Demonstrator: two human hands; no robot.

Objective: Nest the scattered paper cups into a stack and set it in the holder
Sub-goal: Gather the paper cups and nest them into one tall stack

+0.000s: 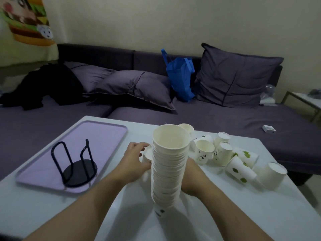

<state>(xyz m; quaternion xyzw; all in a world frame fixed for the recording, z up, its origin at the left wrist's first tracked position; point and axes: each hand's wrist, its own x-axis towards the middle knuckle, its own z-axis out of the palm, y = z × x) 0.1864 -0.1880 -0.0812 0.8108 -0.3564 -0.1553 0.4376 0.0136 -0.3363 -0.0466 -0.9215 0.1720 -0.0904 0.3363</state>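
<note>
- Our left hand [134,160] curls its grip round a single cup [147,154].
- The tall nested stack [169,164] stands upright on the worktop [225,214].
- Our right hand [192,178] sits behind the stack; its grip is hidden, so we cannot tell.
- Loose cups [238,164] lie scattered right.

right hand [191,176] partly behind stack [166,167]

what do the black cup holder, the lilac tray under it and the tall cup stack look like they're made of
Holder: likely metal, thin bent black rods on a round base, slight sheen; coating unclear.
Tray: probably plastic, smooth matte lilac with a rounded raised rim.
Cup stack: paper, matte white with thin rolled rims and small printed leaves on the lowest cup.
</note>
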